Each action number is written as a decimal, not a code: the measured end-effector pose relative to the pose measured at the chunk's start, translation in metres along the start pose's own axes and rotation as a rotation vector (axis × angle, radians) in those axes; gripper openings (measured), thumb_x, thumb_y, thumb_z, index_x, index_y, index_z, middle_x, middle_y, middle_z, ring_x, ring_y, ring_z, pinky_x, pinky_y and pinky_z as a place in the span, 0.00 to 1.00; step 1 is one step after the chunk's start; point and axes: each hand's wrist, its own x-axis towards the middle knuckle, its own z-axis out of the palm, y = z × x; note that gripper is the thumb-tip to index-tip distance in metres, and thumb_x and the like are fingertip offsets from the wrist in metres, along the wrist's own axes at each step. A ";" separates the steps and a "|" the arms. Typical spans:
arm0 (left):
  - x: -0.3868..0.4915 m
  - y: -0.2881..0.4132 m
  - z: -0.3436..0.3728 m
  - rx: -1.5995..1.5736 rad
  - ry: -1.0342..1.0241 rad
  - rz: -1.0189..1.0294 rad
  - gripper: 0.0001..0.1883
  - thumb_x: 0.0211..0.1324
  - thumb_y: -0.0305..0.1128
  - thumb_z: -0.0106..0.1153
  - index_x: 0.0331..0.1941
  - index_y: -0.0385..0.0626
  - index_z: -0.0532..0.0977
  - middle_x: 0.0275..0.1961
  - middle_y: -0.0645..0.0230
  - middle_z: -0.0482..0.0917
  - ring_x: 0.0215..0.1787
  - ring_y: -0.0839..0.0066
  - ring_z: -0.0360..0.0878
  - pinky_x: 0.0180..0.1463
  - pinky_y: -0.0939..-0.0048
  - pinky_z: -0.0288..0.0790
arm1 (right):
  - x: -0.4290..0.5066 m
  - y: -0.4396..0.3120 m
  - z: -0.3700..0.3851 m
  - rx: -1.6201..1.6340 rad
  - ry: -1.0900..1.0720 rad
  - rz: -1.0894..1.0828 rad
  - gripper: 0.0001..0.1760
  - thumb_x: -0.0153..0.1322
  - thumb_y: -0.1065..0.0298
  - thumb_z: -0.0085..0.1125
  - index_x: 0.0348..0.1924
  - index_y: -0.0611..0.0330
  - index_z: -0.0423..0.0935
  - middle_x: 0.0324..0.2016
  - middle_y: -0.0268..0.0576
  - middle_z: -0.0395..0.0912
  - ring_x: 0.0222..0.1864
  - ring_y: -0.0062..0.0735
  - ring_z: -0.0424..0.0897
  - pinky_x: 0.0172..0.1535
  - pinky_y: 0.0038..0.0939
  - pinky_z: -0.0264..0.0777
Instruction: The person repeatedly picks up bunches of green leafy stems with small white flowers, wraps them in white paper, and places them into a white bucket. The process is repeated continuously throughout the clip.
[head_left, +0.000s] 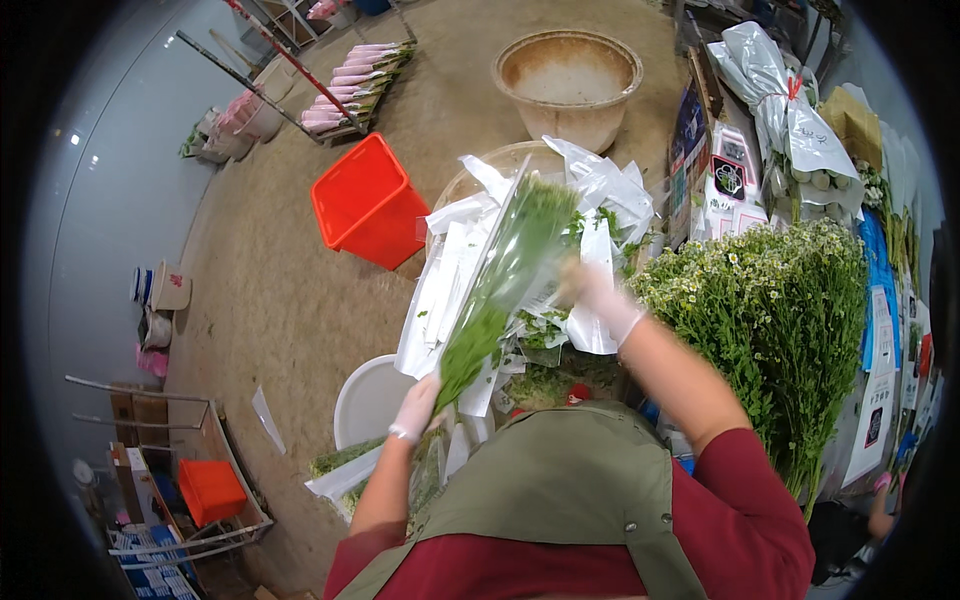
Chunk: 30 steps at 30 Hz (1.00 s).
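My left hand (420, 409), in a thin pale glove, grips the lower end of a bunch of green stems in a clear plastic sleeve (502, 277). The bunch slants up and to the right over a heap of white wrapping sheets (450, 277). My right hand (589, 289), also gloved and blurred by motion, is just right of the bunch; whether it holds anything I cannot tell. Beneath the heap shows the rim of a large round tub (480, 169). A big bunch of small white daisy-like flowers (765, 300) lies to the right of my right arm.
Ahead stands a large stained round tub (574, 94), with a red plastic bin (371, 202) left of it. A white round tub (367, 401) is by my left hand. Pink-wrapped bunches (352, 82) lie on a cart. Wrapped flowers (814, 150) crowd the right side; a person's arm (881, 514) shows lower right.
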 end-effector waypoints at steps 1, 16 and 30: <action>-0.007 -0.006 -0.016 0.058 -0.004 0.004 0.18 0.69 0.46 0.44 0.49 0.46 0.74 0.28 0.74 0.74 0.19 0.86 0.68 0.16 0.83 0.57 | 0.028 0.030 -0.052 0.123 0.241 0.265 0.06 0.70 0.68 0.56 0.34 0.62 0.77 0.23 0.40 0.77 0.27 0.32 0.76 0.35 0.30 0.74; 0.049 -0.037 -0.028 0.953 0.362 0.196 0.41 0.51 0.44 0.61 0.68 0.44 0.55 0.43 0.43 0.80 0.45 0.42 0.78 0.47 0.50 0.72 | 0.064 0.055 -0.018 0.454 -0.022 0.618 0.33 0.70 0.53 0.55 0.62 0.67 0.66 0.56 0.53 0.73 0.56 0.38 0.73 0.59 0.32 0.64; 0.086 -0.044 -0.009 0.683 0.360 0.290 0.17 0.58 0.44 0.59 0.41 0.42 0.74 0.26 0.66 0.79 0.23 0.74 0.77 0.28 0.71 0.70 | -0.062 0.036 0.074 0.399 -0.269 0.684 0.24 0.68 0.59 0.55 0.53 0.66 0.73 0.43 0.53 0.79 0.46 0.40 0.78 0.52 0.32 0.70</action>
